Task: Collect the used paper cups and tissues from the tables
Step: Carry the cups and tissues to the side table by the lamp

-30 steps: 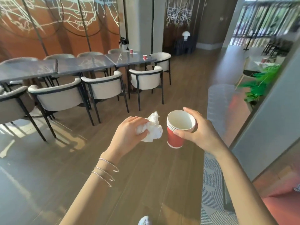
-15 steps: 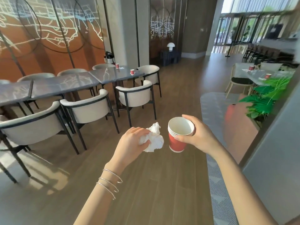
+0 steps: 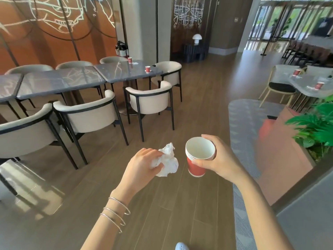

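My left hand (image 3: 142,166) is closed around a crumpled wad of white tissues (image 3: 168,162). My right hand (image 3: 219,159) holds a stack of red paper cups (image 3: 198,156) nested together, white inside, upright. Far ahead, on the end of the long grey marble table (image 3: 115,72), stand two red cups: one near the wall (image 3: 130,60) with a white tissue (image 3: 135,62) beside it, and one near the front edge (image 3: 147,69). Two more red cups, one farther back (image 3: 296,72) and one nearer (image 3: 319,85), stand on a pale table (image 3: 306,89) at the far right.
Cream armchairs with black frames (image 3: 150,100) line the long table. A wooden floor runs ahead between the tables. A grey patterned rug (image 3: 246,120) and a green plant (image 3: 315,127) lie on the right. A grey wall (image 3: 310,213) stands close at my right.
The view has moved forward and tilted up; the long table and the right-hand table are nearer. Both hands keep their hold on the tissues and cups.
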`<state>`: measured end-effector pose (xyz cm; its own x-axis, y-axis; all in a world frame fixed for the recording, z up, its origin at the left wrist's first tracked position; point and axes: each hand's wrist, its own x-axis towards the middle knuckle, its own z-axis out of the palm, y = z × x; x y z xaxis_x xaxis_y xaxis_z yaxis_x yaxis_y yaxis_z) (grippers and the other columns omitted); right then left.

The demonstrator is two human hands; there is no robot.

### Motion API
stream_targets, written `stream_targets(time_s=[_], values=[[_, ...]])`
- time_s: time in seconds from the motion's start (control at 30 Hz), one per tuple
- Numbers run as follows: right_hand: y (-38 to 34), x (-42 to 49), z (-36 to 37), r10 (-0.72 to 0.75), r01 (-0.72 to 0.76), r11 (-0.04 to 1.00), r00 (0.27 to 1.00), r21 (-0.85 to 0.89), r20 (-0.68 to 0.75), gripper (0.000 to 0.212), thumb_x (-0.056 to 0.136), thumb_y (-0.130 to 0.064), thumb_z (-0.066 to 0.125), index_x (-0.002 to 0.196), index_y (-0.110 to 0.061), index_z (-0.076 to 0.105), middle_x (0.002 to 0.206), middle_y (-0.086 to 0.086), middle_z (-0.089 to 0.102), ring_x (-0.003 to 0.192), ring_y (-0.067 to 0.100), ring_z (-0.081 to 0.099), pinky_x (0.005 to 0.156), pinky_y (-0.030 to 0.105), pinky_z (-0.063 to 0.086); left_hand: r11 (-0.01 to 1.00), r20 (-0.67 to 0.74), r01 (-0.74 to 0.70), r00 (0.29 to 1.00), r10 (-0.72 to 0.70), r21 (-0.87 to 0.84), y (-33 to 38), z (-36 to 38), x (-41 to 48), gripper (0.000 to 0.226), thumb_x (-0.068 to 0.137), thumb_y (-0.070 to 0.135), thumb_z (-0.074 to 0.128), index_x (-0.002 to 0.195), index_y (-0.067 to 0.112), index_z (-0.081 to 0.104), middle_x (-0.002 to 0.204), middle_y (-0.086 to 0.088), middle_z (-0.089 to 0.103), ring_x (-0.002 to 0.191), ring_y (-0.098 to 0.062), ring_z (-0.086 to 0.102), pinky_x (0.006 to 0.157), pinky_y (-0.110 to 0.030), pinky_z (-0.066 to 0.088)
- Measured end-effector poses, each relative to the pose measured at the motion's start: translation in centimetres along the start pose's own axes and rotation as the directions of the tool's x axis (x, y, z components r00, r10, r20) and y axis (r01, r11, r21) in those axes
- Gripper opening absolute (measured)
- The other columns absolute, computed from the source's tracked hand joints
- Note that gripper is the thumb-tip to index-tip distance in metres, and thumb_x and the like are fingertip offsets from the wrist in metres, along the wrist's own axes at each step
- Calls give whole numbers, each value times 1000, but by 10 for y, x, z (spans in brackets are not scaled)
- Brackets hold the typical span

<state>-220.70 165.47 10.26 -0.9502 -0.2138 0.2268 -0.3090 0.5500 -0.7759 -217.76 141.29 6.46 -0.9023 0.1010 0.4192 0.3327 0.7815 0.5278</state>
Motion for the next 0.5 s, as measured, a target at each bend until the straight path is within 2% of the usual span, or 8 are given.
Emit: stream_targets(time_s=[0.1, 0.23, 0.43, 0.5], values=[[28, 50, -3, 19, -19, 1000, 1000, 2, 22, 80, 60, -33, 84, 129, -26, 43, 124, -15, 45, 112, 5, 45, 87, 20, 35, 1000, 46, 27, 999, -27, 4, -17, 26, 49, 23, 77, 16, 69, 100, 22, 67, 91, 11, 64, 88, -14, 54, 74, -31, 47], [54, 129, -25, 17, -17, 1000, 1000, 0, 7, 81, 59, -35, 84, 129, -26, 43, 123, -16, 44, 111, 5, 44, 88, 22, 35, 999, 105, 8, 994, -12, 34, -31, 48, 145, 26, 80, 20, 67, 106, 21, 66, 99, 9, 65, 93, -13, 54, 79, -30, 46], [89, 222, -51, -35, 36, 998, 999, -47, 23, 78, 60, -40, 82, 127, -24, 45, 123, -12, 44, 112, 6, 45, 92, 24, 36, 1000, 77, -13, 997, 15, -25, -36, 96, 246, 27, 77, 17, 69, 103, 18, 66, 95, 8, 65, 90, -15, 55, 77, -30, 47], [105, 244, -55, -9, 9, 999, 1000, -44, 6, 79, 61, -39, 82, 129, -24, 44, 123, -12, 42, 111, 3, 43, 89, 20, 35, 999, 81, 9, 997, -6, -31, -46, 112, 263, 26, 77, 16, 70, 103, 17, 66, 94, 7, 65, 89, -16, 55, 76, -31, 47]])
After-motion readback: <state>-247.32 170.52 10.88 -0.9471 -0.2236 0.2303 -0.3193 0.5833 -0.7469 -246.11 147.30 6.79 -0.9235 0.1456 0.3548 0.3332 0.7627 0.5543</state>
